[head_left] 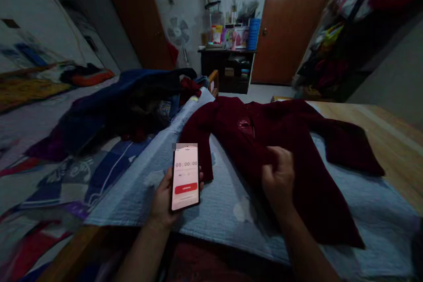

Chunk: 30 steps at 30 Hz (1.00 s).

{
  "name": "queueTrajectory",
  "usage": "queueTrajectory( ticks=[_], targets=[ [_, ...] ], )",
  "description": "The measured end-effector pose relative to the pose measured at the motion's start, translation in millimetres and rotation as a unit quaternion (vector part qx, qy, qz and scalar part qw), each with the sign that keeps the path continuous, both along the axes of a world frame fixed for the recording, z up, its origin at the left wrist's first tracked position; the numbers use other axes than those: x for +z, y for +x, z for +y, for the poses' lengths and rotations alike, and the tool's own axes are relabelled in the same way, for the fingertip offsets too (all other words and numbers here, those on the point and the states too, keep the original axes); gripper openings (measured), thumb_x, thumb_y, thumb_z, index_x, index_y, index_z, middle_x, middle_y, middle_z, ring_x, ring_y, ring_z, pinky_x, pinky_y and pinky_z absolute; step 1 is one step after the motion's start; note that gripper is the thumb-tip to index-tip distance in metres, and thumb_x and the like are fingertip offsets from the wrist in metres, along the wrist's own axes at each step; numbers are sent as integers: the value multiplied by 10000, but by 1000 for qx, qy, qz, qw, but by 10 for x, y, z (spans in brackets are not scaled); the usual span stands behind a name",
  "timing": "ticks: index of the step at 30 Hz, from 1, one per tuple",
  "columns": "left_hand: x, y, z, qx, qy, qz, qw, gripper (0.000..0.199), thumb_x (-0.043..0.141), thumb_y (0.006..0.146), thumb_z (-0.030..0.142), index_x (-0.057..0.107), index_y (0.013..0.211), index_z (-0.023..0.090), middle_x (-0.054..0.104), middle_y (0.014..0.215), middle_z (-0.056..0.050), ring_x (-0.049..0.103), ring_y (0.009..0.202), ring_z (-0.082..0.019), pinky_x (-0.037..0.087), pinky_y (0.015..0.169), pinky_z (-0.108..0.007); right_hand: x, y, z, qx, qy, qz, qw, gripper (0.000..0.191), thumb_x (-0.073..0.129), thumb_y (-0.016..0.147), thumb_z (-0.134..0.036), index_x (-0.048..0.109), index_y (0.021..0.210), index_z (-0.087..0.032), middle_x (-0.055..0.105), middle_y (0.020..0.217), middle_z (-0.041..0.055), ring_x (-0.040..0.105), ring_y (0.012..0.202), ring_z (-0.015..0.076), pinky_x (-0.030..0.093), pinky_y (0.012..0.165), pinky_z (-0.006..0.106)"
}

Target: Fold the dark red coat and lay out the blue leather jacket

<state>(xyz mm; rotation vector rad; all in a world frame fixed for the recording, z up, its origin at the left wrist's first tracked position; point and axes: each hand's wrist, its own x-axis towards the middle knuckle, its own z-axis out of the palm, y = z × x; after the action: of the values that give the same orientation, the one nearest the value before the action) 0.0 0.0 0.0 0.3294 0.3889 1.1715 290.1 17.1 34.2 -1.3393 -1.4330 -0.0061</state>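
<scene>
My left hand is closed around a smartphone, held upright above the bed cover. Its lit screen reads 00:00:00, with a red button below. A dark red long-sleeved garment lies spread out on the cover, with a shiny print on its chest. Over the middle of the garment is my right hand, slightly blurred. Its fingers are curled in, and whatever they may hold is hidden.
The light blue cover lies over a wooden surface. To the left is a heap of dark clothes. Farther back stand a white fan, a dark cabinet with things on top, and a brown door. Clothes hang at the right.
</scene>
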Motion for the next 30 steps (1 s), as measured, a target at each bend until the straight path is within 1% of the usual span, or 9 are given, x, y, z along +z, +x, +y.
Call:
queueTrajectory(
  ticks=[2, 4, 8, 10, 13, 17, 22, 26, 30],
  targets=[
    [5, 9, 10, -16, 7, -11, 1000, 540, 310, 980, 473, 572, 1302, 127, 608, 1261, -207, 569, 1179, -353, 398, 1017, -600, -83, -387, 6, 181, -86, -101, 975, 408, 450, 732, -33, 592, 1086, -177, 603, 1066, 98, 536, 1009, 222, 444, 918, 384],
    [14, 22, 14, -24, 8, -19, 999, 555, 303, 977, 487, 554, 1321, 131, 617, 1252, -200, 575, 1173, -350, 408, 1011, -596, -189, -721, 32, 280, -155, -198, 927, 374, 513, 758, -96, 610, 1108, -185, 588, 1186, 101, 491, 1118, 247, 401, 983, 405],
    [40, 56, -7, -18, -3, -27, 999, 557, 297, 979, 481, 488, 1380, 146, 633, 1237, -178, 588, 1159, -337, 436, 996, -575, -447, -1131, 157, 295, -206, -263, 895, 501, 588, 798, -243, 523, 1291, -180, 477, 1382, 120, 399, 1243, 286, 359, 1008, 426],
    [48, 59, -26, -11, -10, -24, 1000, 548, 313, 978, 474, 477, 1388, 150, 634, 1239, -173, 590, 1157, -333, 445, 993, -564, -537, -1214, 243, 292, -233, -286, 882, 399, 574, 831, -257, 582, 1225, -192, 556, 1289, 112, 461, 1177, 272, 386, 947, 388],
    [44, 31, -53, -25, -13, -16, 999, 547, 333, 972, 474, 493, 1372, 136, 630, 1241, -182, 596, 1147, -340, 451, 983, -564, -542, -1213, 371, 264, -267, -301, 877, 191, 509, 886, -221, 677, 969, -183, 670, 972, 83, 572, 931, 219, 406, 807, 316],
    [29, -16, -74, -40, -18, -4, 999, 553, 343, 967, 483, 485, 1375, 138, 609, 1271, -190, 595, 1145, -349, 459, 964, -573, -321, -963, 539, 162, -271, -273, 909, 234, 414, 899, -135, 641, 946, -165, 665, 935, 83, 572, 848, 195, 386, 729, 283],
    [53, -17, -69, -16, -41, 30, 999, 564, 391, 955, 476, 416, 1422, 161, 604, 1277, -190, 613, 1119, -343, 494, 928, -543, -101, -255, 721, 42, -207, -206, 955, 248, 427, 830, -98, 631, 960, -154, 659, 976, 106, 556, 934, 220, 386, 842, 304],
    [80, -17, -49, -1, -54, 54, 997, 572, 388, 964, 448, 353, 1457, 161, 580, 1308, -193, 630, 1095, -324, 523, 902, -509, -275, 324, 748, -12, -209, -155, 965, 299, 408, 762, -88, 640, 943, -140, 658, 987, 135, 566, 927, 243, 397, 854, 335],
    [79, -4, -31, 17, -79, 86, 993, 583, 415, 959, 445, 356, 1449, 136, 602, 1277, -195, 652, 1058, -304, 548, 872, -475, -590, 594, 726, 3, -277, -17, 961, 316, 377, 730, -131, 629, 918, -164, 675, 901, 100, 607, 830, 221, 424, 747, 301]
  ],
)
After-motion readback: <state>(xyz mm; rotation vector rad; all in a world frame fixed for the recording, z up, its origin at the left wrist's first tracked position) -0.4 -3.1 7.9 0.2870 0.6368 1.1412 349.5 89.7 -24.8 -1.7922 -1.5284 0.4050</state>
